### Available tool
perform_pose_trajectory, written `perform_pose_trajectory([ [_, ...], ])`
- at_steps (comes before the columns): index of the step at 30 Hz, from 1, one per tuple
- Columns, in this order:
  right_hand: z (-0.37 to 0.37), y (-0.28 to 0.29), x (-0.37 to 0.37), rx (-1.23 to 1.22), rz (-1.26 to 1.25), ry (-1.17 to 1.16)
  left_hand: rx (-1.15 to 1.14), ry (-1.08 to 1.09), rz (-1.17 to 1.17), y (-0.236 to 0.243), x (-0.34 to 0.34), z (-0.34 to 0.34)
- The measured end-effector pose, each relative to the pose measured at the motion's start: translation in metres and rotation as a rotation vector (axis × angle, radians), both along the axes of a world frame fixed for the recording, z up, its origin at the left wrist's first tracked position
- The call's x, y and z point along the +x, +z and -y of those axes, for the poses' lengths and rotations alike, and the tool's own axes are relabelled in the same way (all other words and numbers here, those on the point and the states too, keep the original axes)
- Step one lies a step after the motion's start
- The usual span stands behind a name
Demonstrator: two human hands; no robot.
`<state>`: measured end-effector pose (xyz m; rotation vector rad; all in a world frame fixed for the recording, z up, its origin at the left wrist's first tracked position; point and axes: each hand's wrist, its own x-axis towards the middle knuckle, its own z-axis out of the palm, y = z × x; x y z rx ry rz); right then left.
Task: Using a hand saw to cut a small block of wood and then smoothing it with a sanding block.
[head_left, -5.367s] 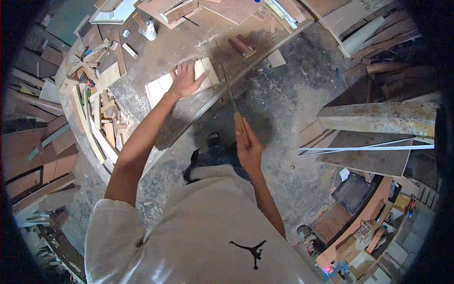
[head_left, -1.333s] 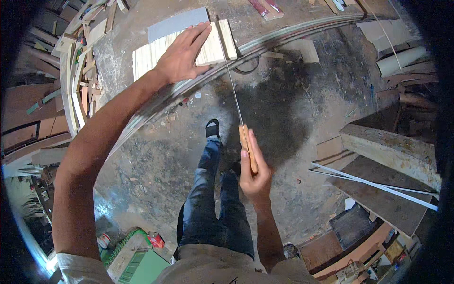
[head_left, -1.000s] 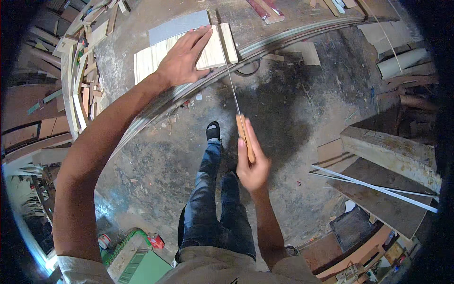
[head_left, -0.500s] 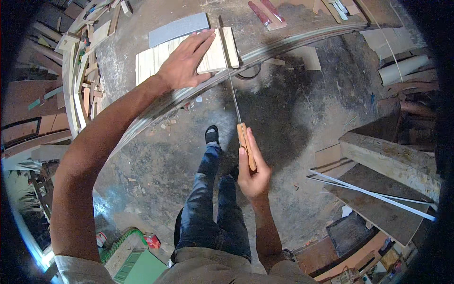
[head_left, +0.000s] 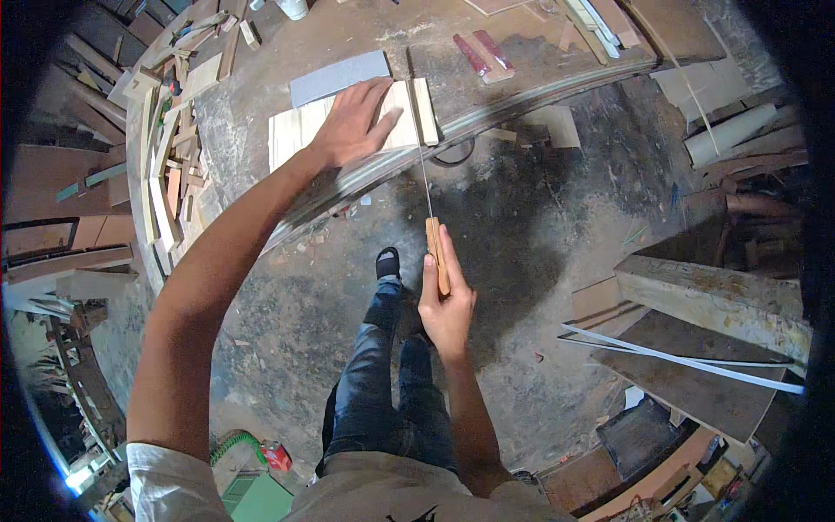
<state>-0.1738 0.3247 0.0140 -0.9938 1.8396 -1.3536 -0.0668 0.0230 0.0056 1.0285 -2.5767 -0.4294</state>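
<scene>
My left hand (head_left: 352, 122) lies with fingers extended on a pale wooden board (head_left: 294, 137) at the near edge of the workbench. In my right hand (head_left: 448, 309) is the wooden handle of a saw (head_left: 426, 187), fingers closed round it. Its long thin blade crosses the board near the right end, beside a narrow end section (head_left: 427, 110). A grey flat piece (head_left: 339, 74) lies just beyond the board, partly behind my left fingers.
Wood offcuts (head_left: 170, 178) crowd the bench's left side; red strips (head_left: 474, 52) and long battens (head_left: 591, 30) lie toward the back right. A heavy beam and white strips (head_left: 678, 352) stand right of me. A green hose (head_left: 235, 442) is at lower left.
Since half a second ago, the saw has slid forward across the board, away from me. The view has shifted slightly. Compared with the oldest frame, a grey piece now lies behind the board.
</scene>
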Motion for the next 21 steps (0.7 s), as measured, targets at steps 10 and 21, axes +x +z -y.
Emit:
perform_pose_trajectory([
  [10, 0.003, -0.001, 0.006, -0.067, -0.078, 0.004, -0.239, 0.26, -0.072, -0.02, -0.032, -0.007],
  [21, -0.012, -0.02, 0.002, -0.085, 0.06, 0.047, -0.274, 0.277, -0.045, -0.023, -0.028, -0.004],
])
